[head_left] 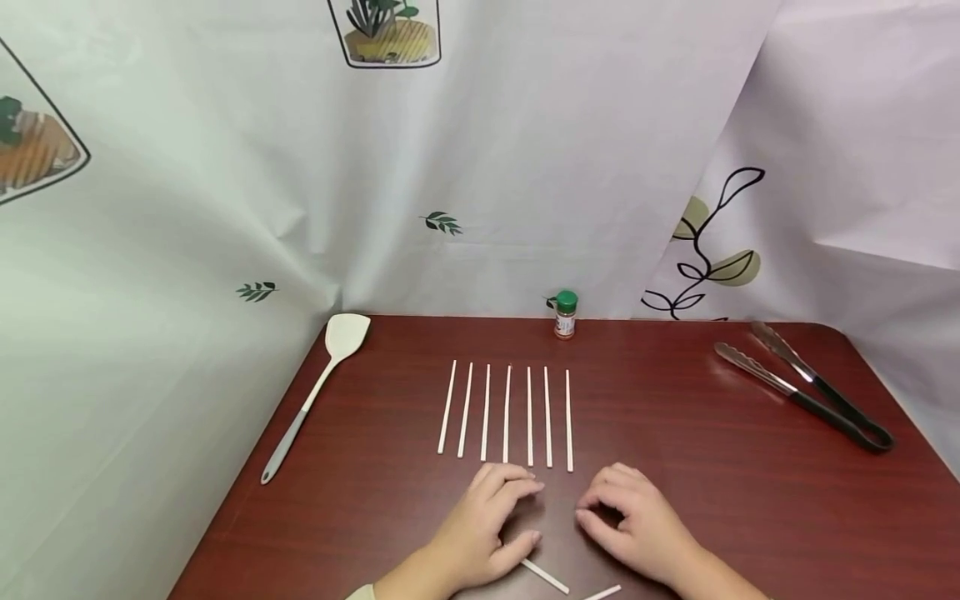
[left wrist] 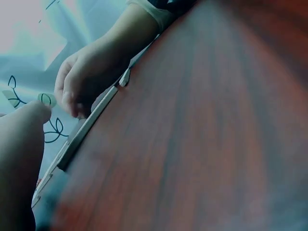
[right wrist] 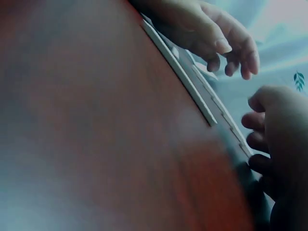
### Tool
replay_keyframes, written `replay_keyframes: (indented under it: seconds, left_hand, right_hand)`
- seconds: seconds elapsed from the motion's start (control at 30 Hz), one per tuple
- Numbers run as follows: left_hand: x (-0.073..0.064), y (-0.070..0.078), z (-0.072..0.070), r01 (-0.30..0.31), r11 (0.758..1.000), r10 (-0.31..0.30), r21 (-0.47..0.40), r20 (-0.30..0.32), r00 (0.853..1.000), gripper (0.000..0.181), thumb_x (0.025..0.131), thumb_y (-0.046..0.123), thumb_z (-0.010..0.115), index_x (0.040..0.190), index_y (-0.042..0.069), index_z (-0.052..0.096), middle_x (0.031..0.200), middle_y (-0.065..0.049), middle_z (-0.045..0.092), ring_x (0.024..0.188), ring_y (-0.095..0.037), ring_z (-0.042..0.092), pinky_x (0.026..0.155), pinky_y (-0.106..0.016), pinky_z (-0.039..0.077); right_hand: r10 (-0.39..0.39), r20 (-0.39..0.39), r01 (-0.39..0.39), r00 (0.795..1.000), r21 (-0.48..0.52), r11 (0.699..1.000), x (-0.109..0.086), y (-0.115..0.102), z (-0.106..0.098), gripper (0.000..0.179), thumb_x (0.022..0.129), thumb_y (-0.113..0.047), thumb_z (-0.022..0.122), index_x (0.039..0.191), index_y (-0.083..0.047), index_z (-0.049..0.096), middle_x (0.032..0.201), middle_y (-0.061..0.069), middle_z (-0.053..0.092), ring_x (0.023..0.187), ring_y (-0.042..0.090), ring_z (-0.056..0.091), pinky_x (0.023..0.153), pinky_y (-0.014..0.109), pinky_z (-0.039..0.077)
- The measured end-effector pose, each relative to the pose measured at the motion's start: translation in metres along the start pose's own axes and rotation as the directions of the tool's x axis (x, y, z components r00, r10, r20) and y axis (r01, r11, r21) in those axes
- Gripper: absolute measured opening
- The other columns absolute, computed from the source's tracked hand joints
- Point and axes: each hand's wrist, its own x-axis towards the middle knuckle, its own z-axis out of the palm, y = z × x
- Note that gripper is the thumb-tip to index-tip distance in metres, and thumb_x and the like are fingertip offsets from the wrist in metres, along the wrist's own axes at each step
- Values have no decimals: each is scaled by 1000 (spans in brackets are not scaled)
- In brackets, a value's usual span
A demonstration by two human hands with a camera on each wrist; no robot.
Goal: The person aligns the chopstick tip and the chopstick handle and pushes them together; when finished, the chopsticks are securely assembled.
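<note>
Several thin white sticks [head_left: 486, 412] lie side by side in a row on the dark red table. My left hand [head_left: 480, 525] hovers low in front of that row, fingers loosely bent and thumb apart, gripping nothing. A loose white stick [head_left: 546, 576] passes beneath its thumb, and the right wrist view shows this stick [right wrist: 180, 74] lying on the tabletop. To the right, my right hand [head_left: 637, 521] has thumb and fingers relaxed, with a gap between them and nothing held. Another loose stick [head_left: 603, 592] shows partly at the bottom edge of the head view.
A white spatula [head_left: 322, 387] with a grey handle lies along the table's left side. At the back edge stands a small spice jar [head_left: 566, 315] with a green lid. Metal tongs [head_left: 806, 387] with black handles lie spread at the right. A printed white sheet [head_left: 525, 167] hangs behind.
</note>
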Motion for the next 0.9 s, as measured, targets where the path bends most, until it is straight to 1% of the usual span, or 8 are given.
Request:
replay_keyframes:
  seconds: [0.13,0.23,0.3,0.37,0.53,0.63,0.8,0.9]
  left_hand:
    - [-3,3,-1,-29,997,33,-65,67,997,51,86,31,83,131,12,66,128,1,61,115,-13,55,101,-23,44]
    - [-3,3,-1,-55,993,68,-102,123,990,48,85,32,85,126,15,67,119,8,63,108,-7,55,98,-19,43]
    - [-3,3,-1,-70,990,89,-122,161,983,45,85,35,84,123,17,68,113,11,64,105,-4,55,96,-18,43]
    - [-4,2,-1,-79,988,105,-130,202,974,42,87,41,83,121,20,69,111,13,63,104,-2,54,97,-18,42]
    - [-6,1,0,-75,989,108,-126,283,953,38,87,52,83,114,27,73,110,17,60,105,0,51,100,-18,39]
    - [-6,-1,2,-89,989,119,-120,266,957,30,85,47,86,106,29,77,105,18,59,101,0,50,97,-16,39]
    - [-4,-2,4,-119,985,141,-128,187,972,14,84,33,91,91,28,80,97,18,61,93,2,53,91,-14,42]
    - [-4,-1,4,-114,985,135,-128,177,975,12,85,29,91,89,27,80,95,18,63,92,2,55,91,-14,43]
  right_hand:
    - [-155,77,142,985,145,979,-6,-6,-1,31,74,-16,94,95,-27,74,91,-20,64,86,-2,55,84,19,38]
    - [-211,175,174,962,207,963,-8,-10,-1,28,78,-32,95,99,-28,76,94,-21,64,89,-5,51,86,16,33]
    - [-208,236,161,949,207,965,-9,-12,-1,27,80,-41,93,100,-32,77,96,-25,63,91,-8,47,87,15,30]
    - [-208,274,160,939,186,969,-9,-13,0,25,80,-39,93,99,-36,78,95,-27,61,91,-8,45,87,15,28]
    - [-226,291,190,930,147,971,-10,-13,1,32,65,-29,96,89,-44,80,90,-27,53,89,-6,42,85,15,28]
    - [-220,293,182,930,153,971,-10,-12,2,32,62,-32,97,86,-46,82,87,-27,52,89,-6,42,85,15,27]
    - [-232,286,192,930,162,968,-10,-10,3,19,68,-39,94,83,-43,82,86,-27,54,89,-6,44,87,17,27]
    - [-230,287,187,930,172,967,-10,-10,2,15,74,-39,92,84,-40,80,88,-28,56,90,-7,45,88,17,28]
